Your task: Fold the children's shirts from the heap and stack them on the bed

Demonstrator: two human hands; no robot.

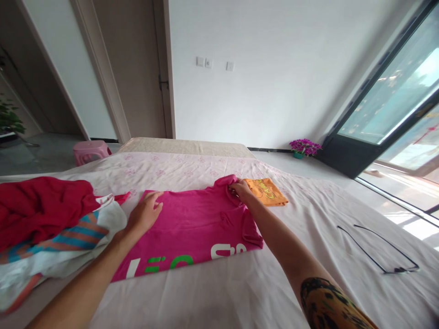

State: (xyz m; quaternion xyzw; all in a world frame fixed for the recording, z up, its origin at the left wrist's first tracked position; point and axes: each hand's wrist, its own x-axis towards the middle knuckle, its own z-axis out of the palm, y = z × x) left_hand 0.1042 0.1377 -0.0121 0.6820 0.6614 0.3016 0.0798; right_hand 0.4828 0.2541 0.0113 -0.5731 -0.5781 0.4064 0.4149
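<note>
A magenta T-shirt (192, 224) with white and green lettering lies folded lengthwise on the bed sheet in front of me. My right hand (239, 189) pinches the shirt's cloth at its far right corner, near the collar, where the fabric is bunched and slightly lifted. At the left end, my left hand (147, 211) rests on the shirt with fingers apart, gripping nothing. Just beyond my right hand lies a folded orange garment (269, 192) with yellow lettering.
Left of the shirt is a heap of clothes with a red garment (48, 205) and a white striped one (82, 233). Eyeglasses (394, 269) lie on the sheet (308, 237) at right. A pink stool (91, 151) and purple flowers (304, 147) stand on the floor.
</note>
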